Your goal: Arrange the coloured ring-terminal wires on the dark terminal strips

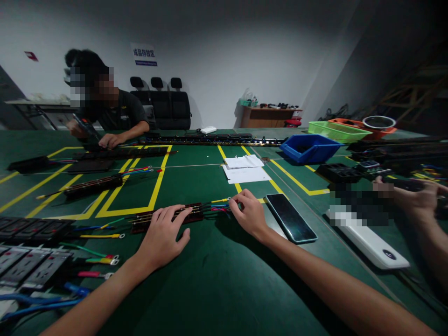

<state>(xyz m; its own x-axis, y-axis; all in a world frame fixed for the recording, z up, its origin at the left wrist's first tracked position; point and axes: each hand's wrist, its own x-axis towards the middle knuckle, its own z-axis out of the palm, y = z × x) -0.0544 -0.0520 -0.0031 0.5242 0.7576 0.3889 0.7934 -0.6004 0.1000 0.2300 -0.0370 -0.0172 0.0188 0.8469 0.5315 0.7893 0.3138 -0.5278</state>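
Note:
My left hand lies over a dark strip with bare metal bars, its fingers spread across the top and its thumb apart on the near side. Yellow, blue and red wires run from the strip's right end. At their tips my right hand is closed in a pinch on a wire end; the fingertips partly hide it. Just right of that hand lies a phone with a dark screen, on top of a white sheet.
Socket strips with ring-ended wires fill the near left. A similar bar strip lies beyond. Papers, a blue bin and a white power bank-like block are rightward. Co-workers' hands work far left and right.

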